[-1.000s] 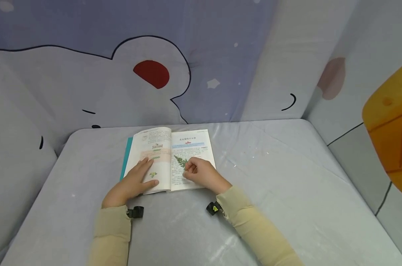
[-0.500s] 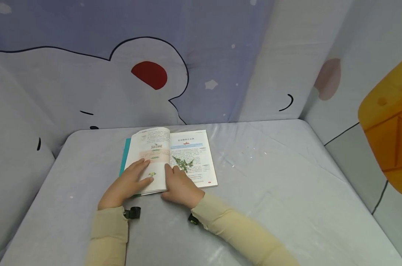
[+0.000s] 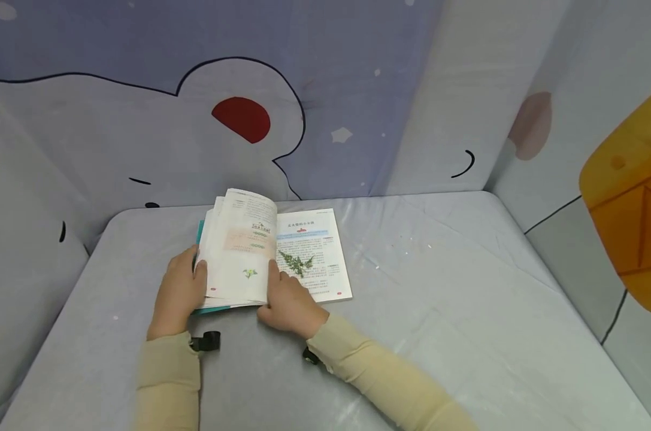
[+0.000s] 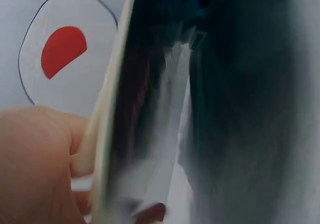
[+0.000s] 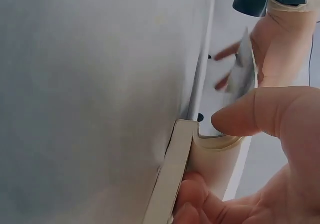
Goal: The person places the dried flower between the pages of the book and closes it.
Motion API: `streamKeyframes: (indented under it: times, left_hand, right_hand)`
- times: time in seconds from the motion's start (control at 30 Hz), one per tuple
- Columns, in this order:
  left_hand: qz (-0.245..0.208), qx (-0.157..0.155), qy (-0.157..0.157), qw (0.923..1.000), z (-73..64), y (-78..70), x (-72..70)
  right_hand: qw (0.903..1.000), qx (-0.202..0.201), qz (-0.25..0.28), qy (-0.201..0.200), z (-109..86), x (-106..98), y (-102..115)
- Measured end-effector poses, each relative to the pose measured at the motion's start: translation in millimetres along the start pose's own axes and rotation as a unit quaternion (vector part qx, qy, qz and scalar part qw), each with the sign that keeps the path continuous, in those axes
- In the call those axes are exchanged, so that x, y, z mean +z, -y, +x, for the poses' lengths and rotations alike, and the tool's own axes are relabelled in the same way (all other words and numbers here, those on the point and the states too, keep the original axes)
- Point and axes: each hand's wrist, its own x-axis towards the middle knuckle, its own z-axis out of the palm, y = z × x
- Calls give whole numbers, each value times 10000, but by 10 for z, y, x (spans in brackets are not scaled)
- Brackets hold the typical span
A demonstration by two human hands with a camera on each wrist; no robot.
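An open book (image 3: 239, 263) with a teal cover lies near the table's left half. My left hand (image 3: 176, 293) grips its left-hand pages along their outer edge, and they stand raised and curved. In the left wrist view those fingers wrap the edge of the book, whose dark teal underside is blurred. My right hand (image 3: 293, 305) is at the bottom of the spine, with its index finger along the gutter. Thumb and fingers hold the curved pages there in the right wrist view. A green leafy sprig (image 3: 297, 263) lies flat on the right-hand page, just beyond that hand.
A pale grey cloth covers the table (image 3: 438, 299), with a few tiny specks right of the book. Behind stands a printed fabric wall (image 3: 347, 78). An orange printed shape (image 3: 632, 203) shows at the right. A black wrist camera (image 3: 205, 341) sits on the left sleeve.
My right hand let go of the sprig on the page and moved left to the spine. My left hand shifted from lying on the left page to its outer edge, raising the pages.
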Motion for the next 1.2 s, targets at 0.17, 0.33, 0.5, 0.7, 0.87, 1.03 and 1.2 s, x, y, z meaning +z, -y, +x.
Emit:
streamKeyframes:
  times: [0.17,0.33,0.5,0.7,0.87,1.03,1.2]
  left_hand:
    - [-932,-863,257,9916,7,25,-107]
    - [-2548,-237,550,9651,-65,-37,-214]
    - [-3627,326,932,9267,-138,-204,-197]
    - [-3331,414,908,9376,-104,-408,67]
    - [-3124,804,1223,9386,-76,-553,378]
    - [-2442,1203,1528,9500,-120,-698,663]
    - [-1474,1548,1930,9576,-190,-776,848]
  right_hand:
    - [9996,-106,267,18,13,10,-49]
    - [9962,-126,857,60,29,-10,-124]
    - [9778,12,2053,426,41,-87,-250]
    - [9534,16,2946,647,44,-350,-444]
    - [9175,173,3965,-263,5,-614,-607]
    - [8921,672,4336,-1078,-77,-862,-766]
    - [9283,1244,3307,-1163,-137,-992,-923]
